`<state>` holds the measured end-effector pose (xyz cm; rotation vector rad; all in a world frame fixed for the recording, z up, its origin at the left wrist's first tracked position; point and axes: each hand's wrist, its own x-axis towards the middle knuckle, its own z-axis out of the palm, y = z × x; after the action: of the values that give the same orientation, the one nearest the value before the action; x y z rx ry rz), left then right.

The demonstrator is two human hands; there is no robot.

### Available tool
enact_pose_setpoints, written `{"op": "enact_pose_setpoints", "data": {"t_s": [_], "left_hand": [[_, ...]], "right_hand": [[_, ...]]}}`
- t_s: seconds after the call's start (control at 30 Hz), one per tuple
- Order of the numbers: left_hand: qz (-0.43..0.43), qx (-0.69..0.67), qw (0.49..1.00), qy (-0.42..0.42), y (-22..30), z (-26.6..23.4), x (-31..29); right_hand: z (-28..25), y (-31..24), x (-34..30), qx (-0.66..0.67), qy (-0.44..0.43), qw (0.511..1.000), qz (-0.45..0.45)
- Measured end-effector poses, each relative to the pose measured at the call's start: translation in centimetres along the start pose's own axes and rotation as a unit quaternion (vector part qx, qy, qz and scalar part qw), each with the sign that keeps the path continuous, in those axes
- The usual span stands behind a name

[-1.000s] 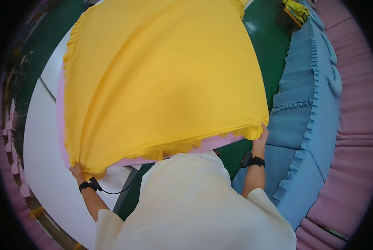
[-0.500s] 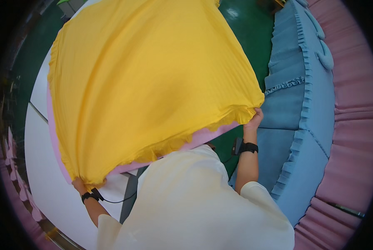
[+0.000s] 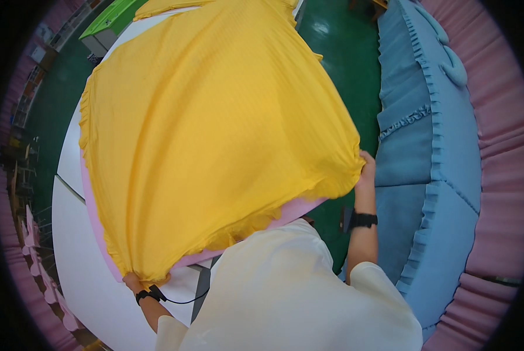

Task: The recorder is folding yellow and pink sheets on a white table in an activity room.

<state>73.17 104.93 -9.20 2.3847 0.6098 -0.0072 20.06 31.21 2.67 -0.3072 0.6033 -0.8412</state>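
Note:
A large yellow cloth (image 3: 215, 134) with ruffled edges spreads out in front of me, with soft folds running along its length. My left hand (image 3: 133, 282) grips its near left corner, where the fabric bunches up. At the near right corner my right hand (image 3: 366, 167) is closed on the ruffled edge, arm stretched out. Under the yellow cloth shows the rim of a pink cloth (image 3: 297, 209), along the near edge and down the left side. Both lie over a white table (image 3: 78, 234). Black bands circle both my wrists, the left one with a cable.
To the right stands a long piece covered in blue ruffled fabric (image 3: 408, 158), with pink pleated drapery (image 3: 507, 175) beyond it. Green floor (image 3: 338, 76) runs between it and the table. A green-topped unit (image 3: 110, 23) stands far left. Pink flower-shaped pieces (image 3: 40, 263) line the left side.
The yellow cloth lies lower at its far end, where white table and a separate yellow piece now show. Both hands keep their corners and appear slightly further right in the view.

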Motion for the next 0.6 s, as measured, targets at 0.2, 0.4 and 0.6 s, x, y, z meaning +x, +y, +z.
{"op": "enact_pose_setpoints", "data": {"t_s": [0.2,0.4,0.6], "left_hand": [[0.109,0.197,0.971,-0.076,-1.1,-0.5,2.3],[0.248,0.409,0.873,-0.099,0.5,-0.3,1.4],[0.168,0.407,0.892,-0.097,3.4,-0.7,-1.7]], "right_hand": [[-1.7,1.8,-3.7,-0.122,0.111,0.978,0.124],[-1.4,2.1,-7.4,-0.393,0.131,0.905,-0.097],[-6.0,0.1,-9.0,-0.559,0.187,0.789,-0.17]]}}
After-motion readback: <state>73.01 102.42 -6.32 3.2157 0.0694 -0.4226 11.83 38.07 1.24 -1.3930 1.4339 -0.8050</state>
